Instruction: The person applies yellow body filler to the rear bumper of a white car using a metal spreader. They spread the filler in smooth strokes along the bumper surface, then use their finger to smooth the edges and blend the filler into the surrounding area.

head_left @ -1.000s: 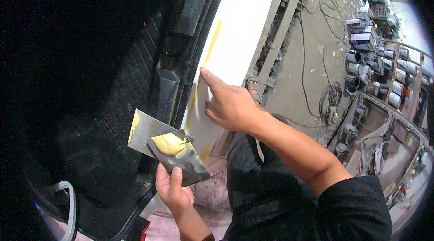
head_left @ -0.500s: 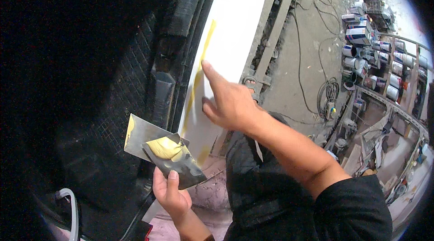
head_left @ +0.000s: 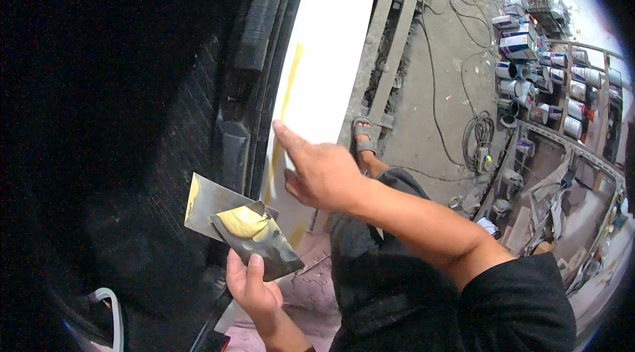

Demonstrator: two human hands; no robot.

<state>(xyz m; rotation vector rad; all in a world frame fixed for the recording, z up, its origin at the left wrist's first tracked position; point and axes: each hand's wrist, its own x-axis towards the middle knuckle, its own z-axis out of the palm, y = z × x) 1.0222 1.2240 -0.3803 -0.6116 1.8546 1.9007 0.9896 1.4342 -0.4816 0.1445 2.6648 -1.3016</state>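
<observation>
Right index fingertip has slid down the yellow streak (head_left: pixel 292 78) since the half-second-earlier frame; view has shifted too, so the white panel (head_left: pixel 334 48) sits further left.

Right hand (head_left: pixel 324 177), centre frame: released, index out straight, other fingers loosely curled, palm side hidden. Fingertip is at the streak along the panel's left edge; can't tell how hard it presses. Hand covers part of the panel; panel's top end is cut off by the upper frame edge, and glare washes out its surface.

Left hand (head_left: pixel 254 286), lower centre: pinching the dark plate (head_left: pixel 264 251), thumb on top, fingers under it and mostly hidden. Lump of yellow putty (head_left: pixel 242 222) on that plate. Grey metal spreader (head_left: pixel 210 205) pokes out up-left from beneath, yellow on its far edge; the rest is covered, so can't tell how it's held.

Black ribbed trim (head_left: pixel 259 28) runs beside the panel; everything left of it drops into near-black. Pale curved bar (head_left: pixel 116 319) lower left, ends unclear. Sandalled foot (head_left: pixel 364 137) right of the panel, leg partly behind the right forearm. Coiled cable (head_left: pixel 477 144) on the floor, paint cans (head_left: pixel 512 87) upper right, bent by the fisheye rim.
</observation>
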